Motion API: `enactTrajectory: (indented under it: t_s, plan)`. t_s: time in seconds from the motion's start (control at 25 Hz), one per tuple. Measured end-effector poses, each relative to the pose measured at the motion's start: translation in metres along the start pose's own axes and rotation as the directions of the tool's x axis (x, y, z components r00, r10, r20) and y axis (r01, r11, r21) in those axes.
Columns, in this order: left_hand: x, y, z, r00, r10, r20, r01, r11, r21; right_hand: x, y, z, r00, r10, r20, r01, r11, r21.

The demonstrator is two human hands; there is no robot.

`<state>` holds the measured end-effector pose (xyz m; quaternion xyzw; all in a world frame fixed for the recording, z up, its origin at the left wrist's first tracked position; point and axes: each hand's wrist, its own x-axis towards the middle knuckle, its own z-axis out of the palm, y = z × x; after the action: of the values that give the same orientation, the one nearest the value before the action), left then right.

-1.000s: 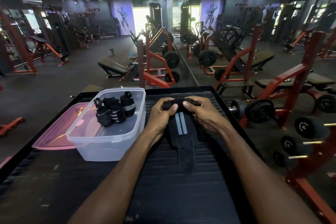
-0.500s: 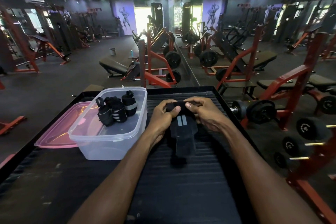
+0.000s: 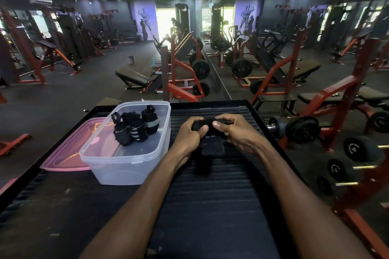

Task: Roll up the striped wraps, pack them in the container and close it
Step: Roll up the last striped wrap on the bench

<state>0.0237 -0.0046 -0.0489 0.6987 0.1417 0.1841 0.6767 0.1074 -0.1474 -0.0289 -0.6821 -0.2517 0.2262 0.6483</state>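
Wraps are counted at four: three rolled ones (image 3: 134,127) stand inside the container (image 3: 126,160), and a fourth wrap (image 3: 207,129) is held just right of the container, over the ribbed black mat (image 3: 210,206). One container is seen, clear plastic, open at the top. One lid (image 3: 65,153), pink and translucent, lies flat at the container's left side, touching it and partly tucked behind it. Two hands are seen.

The three rolled wraps are grouped toward the container's far left corner, upright and touching one another. They are black; grey or white stripes are shown on the middle and right ones, and a thumb loop sticks up from the left and right ones.

The fourth wrap is mostly wound into a thick black roll lying crosswise. A short flat black tail hangs from the roll toward the person and rests on the mat. No stripes are seen on that tail.

The roll is gripped at its left end by the left hand (image 3: 188,133), fingers curled over the top and thumb pressed on the near side. Its right end is gripped by the right hand (image 3: 236,132) in the same way, thumb tip laid on the roll's front.
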Motion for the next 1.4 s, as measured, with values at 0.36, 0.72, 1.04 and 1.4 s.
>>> enactTrajectory:
  t_s: [0.36,0.72,1.04,1.4]
  plan:
    - [0.000,0.001,0.004,0.990,-0.127,0.057,0.135,0.973,-0.185,-0.002,-0.001,0.004,0.999,-0.024,0.034,0.020,0.991,0.129]
    - [-0.002,0.005,0.003,0.999,-0.041,0.031,0.046,0.982,-0.185,0.000,0.001,0.003,0.996,-0.080,-0.047,0.082,0.995,0.051]
    - [-0.001,0.000,0.005,0.999,-0.036,-0.031,0.032,0.992,-0.120,-0.004,-0.007,0.009,0.998,0.055,-0.022,-0.052,0.989,0.139]
    - [-0.005,0.007,0.004,0.978,-0.190,0.088,0.208,0.932,-0.297,0.000,0.004,0.004,0.997,-0.064,-0.046,0.062,0.997,-0.043]
